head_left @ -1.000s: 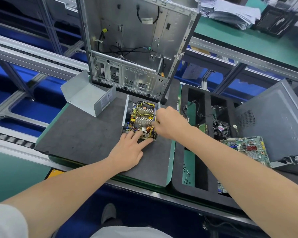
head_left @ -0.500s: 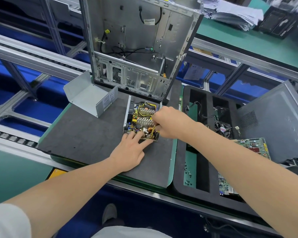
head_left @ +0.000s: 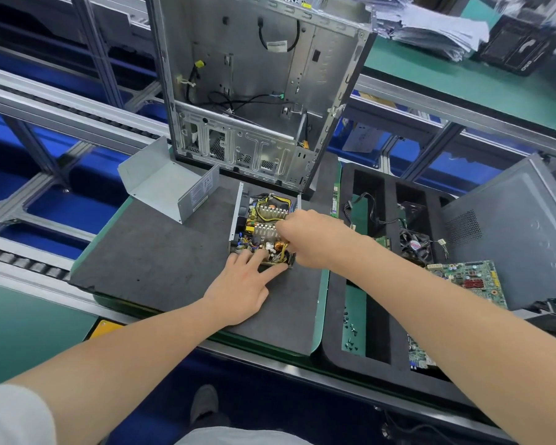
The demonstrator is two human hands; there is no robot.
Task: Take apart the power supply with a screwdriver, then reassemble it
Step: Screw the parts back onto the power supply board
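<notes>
Nearest, the left hand (head_left: 238, 290) lies on the dark surface (head_left: 158, 258), fingers straight and spread, touching the near edge of the open power supply (head_left: 260, 220). The right hand (head_left: 305, 239) curls over its right side; whether those fingers hold anything cannot be told. Farther left lies the metal cover (head_left: 161, 184).

Two hands are showing, the left hand (head_left: 238, 289) and the right hand (head_left: 308, 239). One opened power supply (head_left: 260, 226) is lying on one grey mat (head_left: 161, 258), with one loose metal cover (head_left: 167, 184) sitting far left of it. One computer chassis (head_left: 257, 91) is standing beyond. At right, one foam tray (head_left: 360, 369) is holding one fan (head_left: 414, 247), at least two circuit boards (head_left: 469, 281), and screws (head_left: 350, 329) too small for counting.
</notes>
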